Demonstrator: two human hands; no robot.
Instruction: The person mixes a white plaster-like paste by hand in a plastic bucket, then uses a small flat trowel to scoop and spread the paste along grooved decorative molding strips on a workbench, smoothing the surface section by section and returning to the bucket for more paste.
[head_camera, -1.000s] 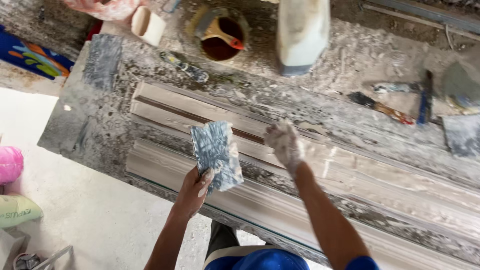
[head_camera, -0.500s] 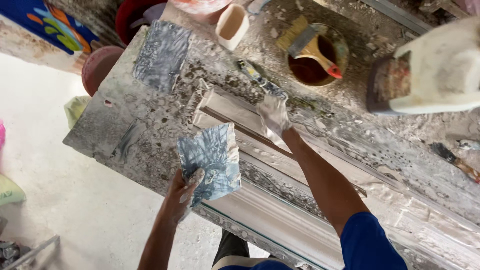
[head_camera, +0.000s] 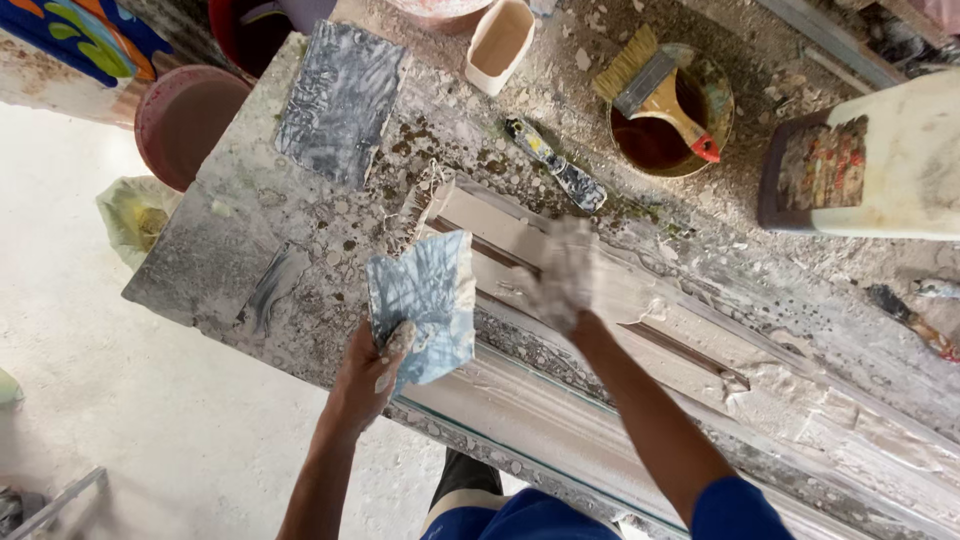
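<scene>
Head view. The left hand (head_camera: 368, 375) grips a grey smeared plate (head_camera: 422, 305) by its lower edge, held tilted above the near-left part of the desk (head_camera: 215, 265). The right hand (head_camera: 565, 275), plaster-coated, presses flat with fingers together on the long plaster moulding (head_camera: 700, 350). The moulding's long axis runs diagonally from upper left to lower right, parallel to the desk's near edge; its left end stops short of the desk's left edge, leaving bare surface there. A bucket (head_camera: 670, 125) holding a brush (head_camera: 650, 85) stands beyond.
</scene>
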